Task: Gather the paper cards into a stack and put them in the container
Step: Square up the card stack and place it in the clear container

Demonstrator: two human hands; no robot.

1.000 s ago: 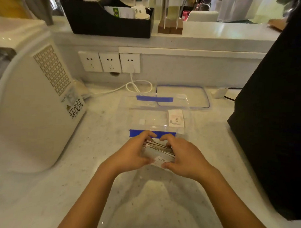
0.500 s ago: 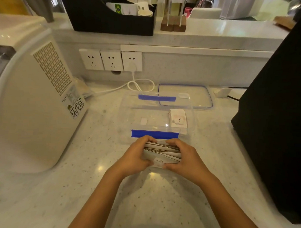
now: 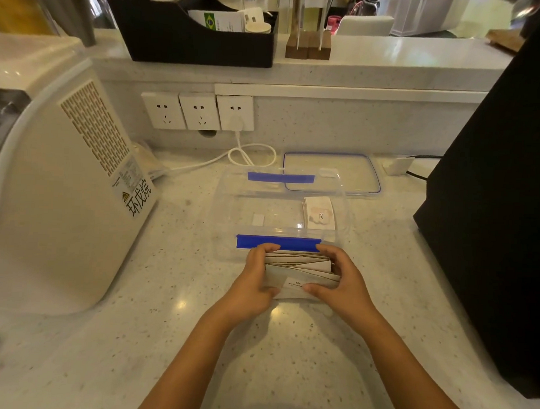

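Here we grip the stack of paper cards (image 3: 300, 271) between our left hand (image 3: 253, 283) and right hand (image 3: 341, 280), squeezing its uneven edges square just before the clear plastic container (image 3: 229, 203), where 1 card (image 3: 320, 212) already lies.

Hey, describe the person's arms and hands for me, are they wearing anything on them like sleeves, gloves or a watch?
Both forearms are bare as far as the picture shows: no sleeves reach into view. The left hand and right hand have no gloves, and no watch, bracelet or ring shows on the visible sides of the wrists and fingers. The nails look short and unpainted. No markings, straps or cables are on either arm.
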